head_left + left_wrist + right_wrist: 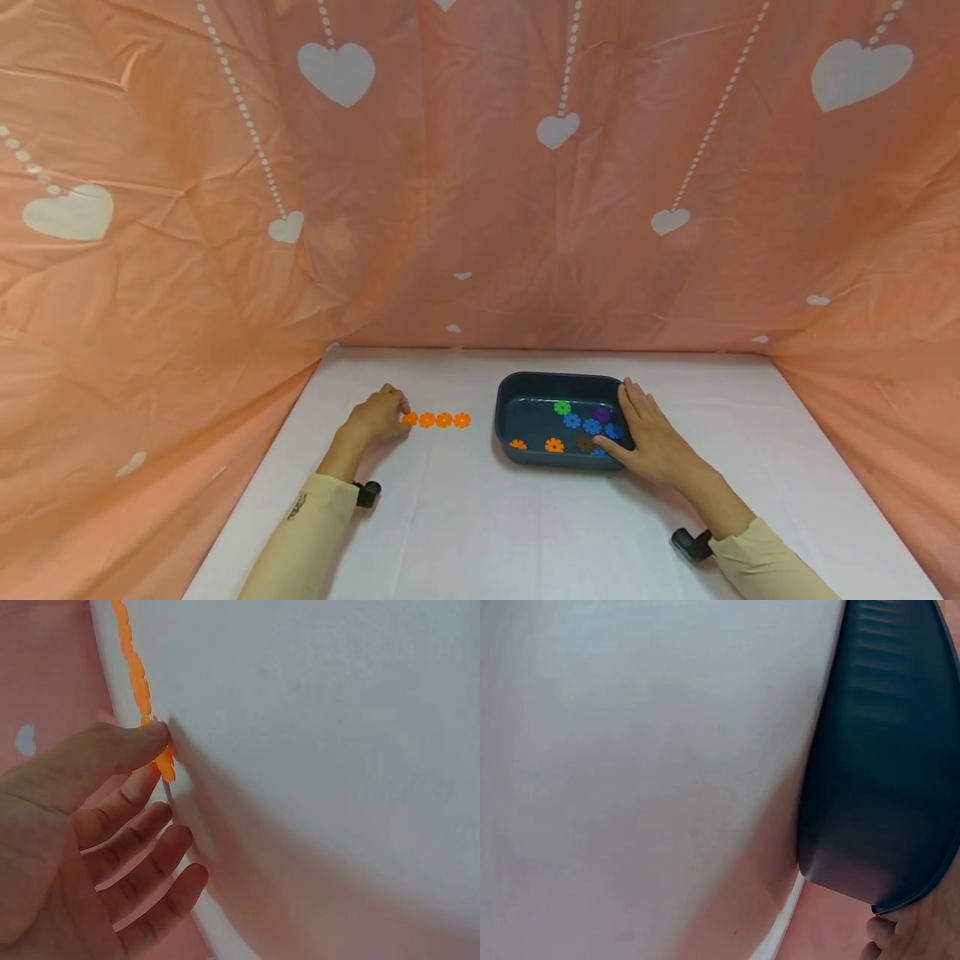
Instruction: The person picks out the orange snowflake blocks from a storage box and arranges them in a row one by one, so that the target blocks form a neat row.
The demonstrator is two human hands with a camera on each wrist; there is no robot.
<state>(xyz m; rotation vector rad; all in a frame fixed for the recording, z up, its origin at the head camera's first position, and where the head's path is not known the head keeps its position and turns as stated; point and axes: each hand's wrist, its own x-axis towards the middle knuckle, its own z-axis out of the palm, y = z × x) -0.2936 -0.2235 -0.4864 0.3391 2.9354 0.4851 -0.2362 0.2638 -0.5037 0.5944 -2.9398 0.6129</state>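
In the head view, my left hand (377, 414) is at the left end of a row of several orange snowflake discs (444, 420). Thumb and index finger pinch the end disc in the left wrist view, where the orange chain (135, 671) appears edge-on and the other fingers are loosely bent. My right hand (660, 442) rests at the right end of a dark blue-grey tray (528, 387), fingers extended along the rim and thumb reaching over the near right corner. The right wrist view shows the tray's outer wall (877, 772), with part of the hand at lower right.
Inside the tray lie loose snowflake discs: a green one (562, 407), several blue ones (572, 421), a purple one (602, 414), a brown one (584, 443) and orange ones (554, 446). A white-covered table (465, 517) meets an orange heart-patterned drape (487, 208) behind.
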